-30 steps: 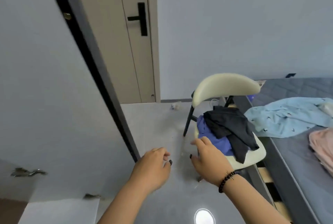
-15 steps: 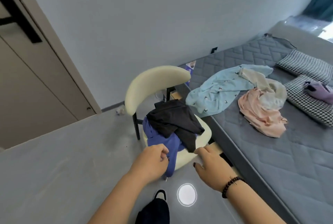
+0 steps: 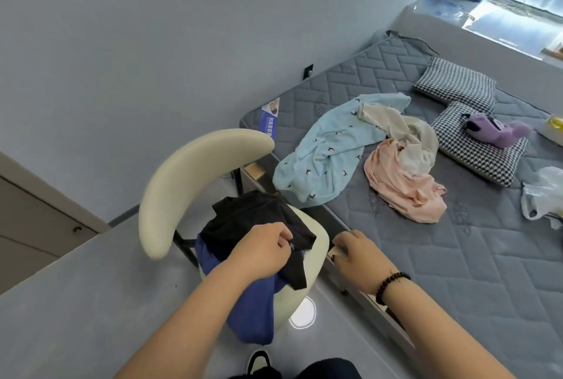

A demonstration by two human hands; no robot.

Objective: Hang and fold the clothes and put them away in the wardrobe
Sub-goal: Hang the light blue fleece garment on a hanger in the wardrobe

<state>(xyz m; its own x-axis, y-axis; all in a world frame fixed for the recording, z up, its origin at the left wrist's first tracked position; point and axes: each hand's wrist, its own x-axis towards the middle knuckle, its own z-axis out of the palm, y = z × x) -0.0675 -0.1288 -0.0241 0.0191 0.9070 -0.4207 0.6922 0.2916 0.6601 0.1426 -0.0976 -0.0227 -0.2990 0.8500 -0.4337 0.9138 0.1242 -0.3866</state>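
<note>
Head view looked down on a cream chair (image 3: 195, 171) standing just beside a bed with a grey quilted mattress (image 3: 457, 256). On the chair seat lay a black garment (image 3: 243, 220) on top of a blue garment (image 3: 249, 311), the blue one hanging over the seat's front edge toward the floor. The left hand (image 3: 262, 252) had its fingers curled, pinching the black garment at its near edge. The right hand (image 3: 359, 253), with a dark bead bracelet (image 3: 391, 284) at the wrist, hung over the gap between chair and bed with fingers loosely bent; whether it held anything could not be told. On the mattress lay a light blue garment (image 3: 329, 153) printed with small dark bird shapes, its lower end drooping over the bed edge near the chair, touching a cream garment (image 3: 405, 135) and a pink garment (image 3: 402, 186) bunched beside it. A blue and white label (image 3: 269, 115) at the mattress corner bore printed characters, too small to read. Two houndstooth pillows (image 3: 457, 83) lay farther along, a purple plush toy (image 3: 496, 132) resting on the nearer one. A clear plastic bag (image 3: 542, 196) sat at the right edge, its contents not discernible
</note>
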